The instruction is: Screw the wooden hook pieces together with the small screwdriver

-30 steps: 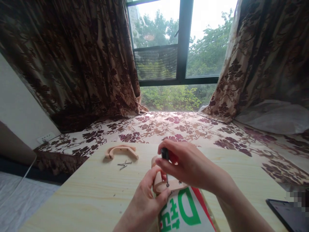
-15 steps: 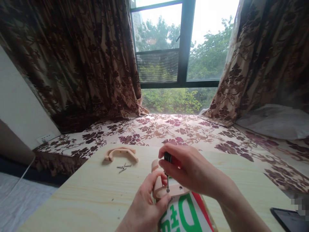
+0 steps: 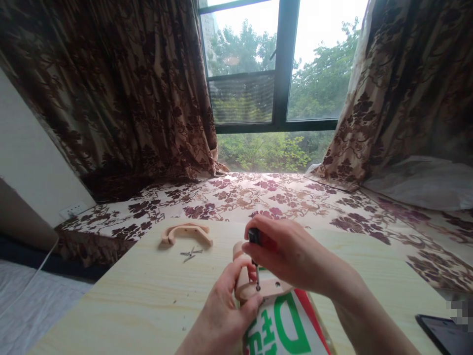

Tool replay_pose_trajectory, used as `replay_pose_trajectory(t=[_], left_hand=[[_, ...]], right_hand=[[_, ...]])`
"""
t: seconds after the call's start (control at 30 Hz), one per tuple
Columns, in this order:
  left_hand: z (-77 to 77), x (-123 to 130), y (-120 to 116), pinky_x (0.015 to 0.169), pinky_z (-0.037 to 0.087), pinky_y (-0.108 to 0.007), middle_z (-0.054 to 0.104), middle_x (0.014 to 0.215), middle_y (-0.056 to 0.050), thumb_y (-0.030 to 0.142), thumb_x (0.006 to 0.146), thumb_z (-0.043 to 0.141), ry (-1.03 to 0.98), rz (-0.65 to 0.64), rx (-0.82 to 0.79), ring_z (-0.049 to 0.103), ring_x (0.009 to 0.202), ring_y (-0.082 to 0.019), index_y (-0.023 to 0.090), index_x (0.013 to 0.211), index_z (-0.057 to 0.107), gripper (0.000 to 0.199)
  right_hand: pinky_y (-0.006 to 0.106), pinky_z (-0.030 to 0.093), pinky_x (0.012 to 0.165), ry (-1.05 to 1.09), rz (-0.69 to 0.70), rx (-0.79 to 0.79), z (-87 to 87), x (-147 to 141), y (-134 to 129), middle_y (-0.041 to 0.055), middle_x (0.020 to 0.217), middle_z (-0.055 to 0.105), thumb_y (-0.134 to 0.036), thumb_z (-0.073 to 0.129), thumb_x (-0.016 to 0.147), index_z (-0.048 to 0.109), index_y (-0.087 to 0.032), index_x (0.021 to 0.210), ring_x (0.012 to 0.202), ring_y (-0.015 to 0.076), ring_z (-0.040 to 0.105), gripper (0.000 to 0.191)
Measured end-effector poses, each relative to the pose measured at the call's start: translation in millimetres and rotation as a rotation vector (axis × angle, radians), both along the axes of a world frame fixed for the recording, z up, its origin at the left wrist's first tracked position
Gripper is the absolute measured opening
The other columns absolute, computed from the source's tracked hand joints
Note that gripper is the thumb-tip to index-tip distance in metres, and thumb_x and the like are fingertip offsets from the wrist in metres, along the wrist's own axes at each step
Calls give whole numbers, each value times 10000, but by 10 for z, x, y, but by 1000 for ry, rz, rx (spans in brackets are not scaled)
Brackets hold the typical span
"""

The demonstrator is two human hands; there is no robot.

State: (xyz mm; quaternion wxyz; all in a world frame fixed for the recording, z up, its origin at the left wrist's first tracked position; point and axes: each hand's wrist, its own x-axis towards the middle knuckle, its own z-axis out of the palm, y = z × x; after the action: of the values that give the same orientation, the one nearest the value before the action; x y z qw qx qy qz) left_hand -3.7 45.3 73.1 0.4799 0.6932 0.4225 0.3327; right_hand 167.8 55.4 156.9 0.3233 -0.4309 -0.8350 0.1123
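Observation:
My right hand (image 3: 288,251) is closed around the black handle of a screwdriver (image 3: 254,236), held upright. The screwdriver's tip sits in a hole of a light wooden piece (image 3: 271,290), which has a second dark hole to the right. My left hand (image 3: 231,301) grips the left end of that piece, fingers behind and thumb in front. Beneath the piece lies a bag (image 3: 283,325) with green letters on white and a red stripe. Further left on the table, two curved wooden pieces (image 3: 188,229) lie together, with several screws (image 3: 190,254) just below them.
The pale wooden table (image 3: 140,296) stands against a ledge with a floral cloth (image 3: 236,197). A dark flat device (image 3: 439,333) lies at the table's right edge. Small dark bits (image 3: 175,301) dot the table left of my left hand. Curtains flank a window behind.
My right hand and the screwdriver handle have shifted slightly, with the handle tilted a little more to the left. The tip stays in the same hole, and my left hand keeps its grip.

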Motion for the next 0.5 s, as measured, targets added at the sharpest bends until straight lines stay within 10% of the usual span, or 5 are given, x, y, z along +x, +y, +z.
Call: replay_pose_trajectory(t=[0.5], left_hand=[[48,37,-17,739,436,-224,552,907,35,169,806,544,-28,-10,24,512,829,-136,244,981,511,194]], right_hand=[[239,293,527,14,7,10,-19,70,40,-43,612,487,-331,517,894,500,-198,775,558,95,395,180]])
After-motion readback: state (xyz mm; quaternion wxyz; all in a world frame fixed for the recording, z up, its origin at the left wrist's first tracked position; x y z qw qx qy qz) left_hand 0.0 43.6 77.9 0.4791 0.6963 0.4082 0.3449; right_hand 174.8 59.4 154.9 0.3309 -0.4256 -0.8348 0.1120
